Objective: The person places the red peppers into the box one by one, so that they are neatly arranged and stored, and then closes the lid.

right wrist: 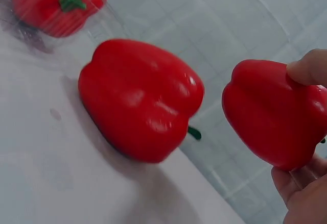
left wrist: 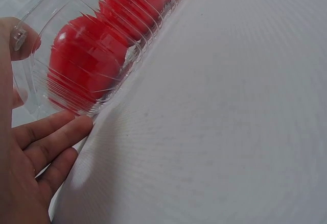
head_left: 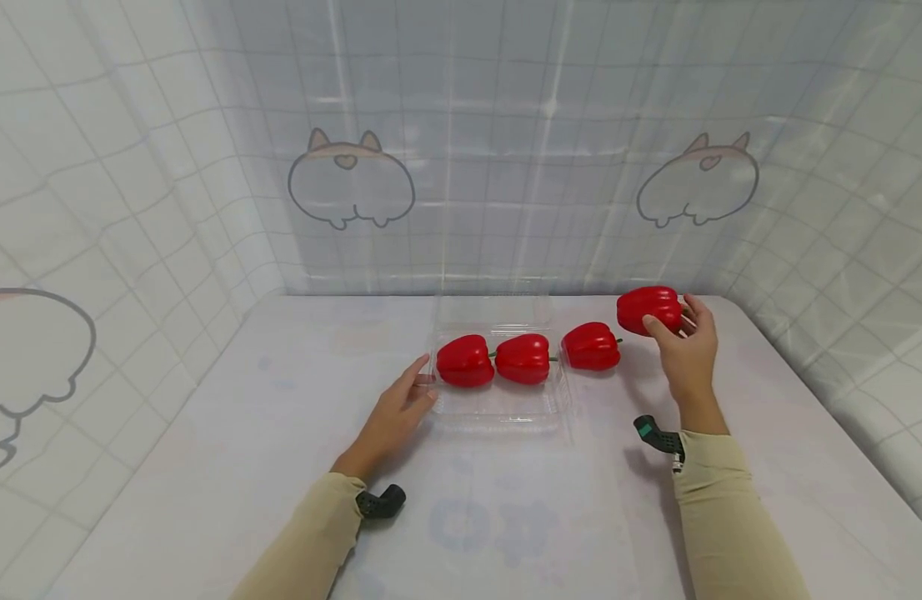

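Note:
A red bell pepper (head_left: 648, 310) is gripped in my right hand (head_left: 686, 346), raised above the table at the back right, the thumb on its near side. Below and left of it, another red bell pepper (head_left: 592, 347) lies on its side, just right of a clear plastic clamshell box (head_left: 498, 406). Inside the box two more red bell peppers, a left one (head_left: 464, 361) and a right one (head_left: 523, 359), lie side by side, green stems pointing right. My left hand (head_left: 396, 408) touches the box's left end with fairly straight fingers (left wrist: 56, 137).
The box's clear lid (head_left: 493, 309) stands open toward the back. The white table (head_left: 311, 392) meets a grid-patterned curtain (head_left: 491, 167) at its back edge, and similar curtains flank both sides. Black wrist cameras are strapped to both sleeves.

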### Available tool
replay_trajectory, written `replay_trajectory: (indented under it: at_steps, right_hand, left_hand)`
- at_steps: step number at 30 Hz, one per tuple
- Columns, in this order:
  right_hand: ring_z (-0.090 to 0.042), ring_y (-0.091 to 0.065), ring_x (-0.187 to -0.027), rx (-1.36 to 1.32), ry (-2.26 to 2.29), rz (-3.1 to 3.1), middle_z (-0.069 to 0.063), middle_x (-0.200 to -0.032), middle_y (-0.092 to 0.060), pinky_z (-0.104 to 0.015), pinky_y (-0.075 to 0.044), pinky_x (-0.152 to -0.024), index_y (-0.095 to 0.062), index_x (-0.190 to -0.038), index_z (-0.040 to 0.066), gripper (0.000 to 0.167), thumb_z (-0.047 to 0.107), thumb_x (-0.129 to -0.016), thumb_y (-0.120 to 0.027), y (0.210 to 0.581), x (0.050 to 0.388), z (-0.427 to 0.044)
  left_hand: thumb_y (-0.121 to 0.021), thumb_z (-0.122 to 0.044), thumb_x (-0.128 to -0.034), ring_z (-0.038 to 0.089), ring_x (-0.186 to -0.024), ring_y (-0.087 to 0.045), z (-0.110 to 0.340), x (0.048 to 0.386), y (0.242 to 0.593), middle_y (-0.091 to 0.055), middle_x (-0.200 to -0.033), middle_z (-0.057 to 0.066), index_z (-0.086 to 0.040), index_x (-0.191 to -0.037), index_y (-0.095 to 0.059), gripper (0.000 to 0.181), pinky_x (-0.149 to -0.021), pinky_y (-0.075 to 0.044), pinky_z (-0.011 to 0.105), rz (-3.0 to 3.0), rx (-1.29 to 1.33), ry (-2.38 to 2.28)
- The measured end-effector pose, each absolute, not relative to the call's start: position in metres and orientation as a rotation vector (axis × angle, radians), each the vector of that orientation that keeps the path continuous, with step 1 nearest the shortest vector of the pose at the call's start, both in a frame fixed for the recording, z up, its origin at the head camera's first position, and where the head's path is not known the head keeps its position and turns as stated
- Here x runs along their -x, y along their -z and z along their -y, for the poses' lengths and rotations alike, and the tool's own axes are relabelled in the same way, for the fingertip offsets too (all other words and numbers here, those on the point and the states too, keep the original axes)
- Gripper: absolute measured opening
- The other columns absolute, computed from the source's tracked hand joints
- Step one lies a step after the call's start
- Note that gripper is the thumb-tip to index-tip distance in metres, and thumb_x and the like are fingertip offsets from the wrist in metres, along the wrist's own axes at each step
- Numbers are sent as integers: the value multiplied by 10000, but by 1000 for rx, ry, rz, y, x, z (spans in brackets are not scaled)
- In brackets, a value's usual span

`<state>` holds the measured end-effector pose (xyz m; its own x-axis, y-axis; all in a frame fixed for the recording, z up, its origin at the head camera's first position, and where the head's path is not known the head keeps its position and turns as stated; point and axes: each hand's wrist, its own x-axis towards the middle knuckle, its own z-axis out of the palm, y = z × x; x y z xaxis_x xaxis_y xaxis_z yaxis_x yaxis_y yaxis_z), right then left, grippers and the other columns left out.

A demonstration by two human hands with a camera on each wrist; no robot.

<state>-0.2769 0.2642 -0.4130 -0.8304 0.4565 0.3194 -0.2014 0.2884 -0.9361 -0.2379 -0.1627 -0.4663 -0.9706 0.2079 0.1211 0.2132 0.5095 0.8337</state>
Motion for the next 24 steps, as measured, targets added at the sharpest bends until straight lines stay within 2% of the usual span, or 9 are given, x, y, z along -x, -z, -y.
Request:
replay_trajectory:
  at_steps: [5,11,18,24]
  right_hand:
    - [-236,-377,-1385,171,-1539,2076,-47,-1550,-373,-415,-457,-1053,-245,-1597,207,843,250,-916,-741,405,276,-256]
    - [-275,-370,-1374,71,-1424,2157,-93,-1532,-375,-476,-432,-1075,-191,-1614,174,916,213,-895,-757,397,274,-245]
    - [-309,-384,-1332,-83,-1281,2255,-167,-1491,-374,-556,-438,-1043,-179,-1618,162,991,152,-842,-793,386,272,-232]
    - [-352,-362,-1329,-163,-1249,2315,-215,-1468,-331,-600,-452,-1007,-153,-1624,198,1033,116,-821,-798,380,271,-223]
  left_hand:
    - [-574,-299,-1007,238,-1273,-519,163,238,466,-558,-1392,23,-310,-1584,-282,647,-1062,-423,545,2711,407,1522]
    - [-575,-301,-1007,239,-1275,-517,163,238,467,-563,-1390,21,-306,-1584,-284,646,-1061,-423,546,2711,405,1510]
    - [-576,-306,-1007,237,-1267,-518,162,237,466,-561,-1391,16,-320,-1582,-285,645,-1050,-433,552,2719,385,1504]
    - [-572,-303,-1011,239,-1261,-520,163,237,465,-554,-1399,26,-319,-1584,-278,644,-1052,-429,556,2721,389,1507]
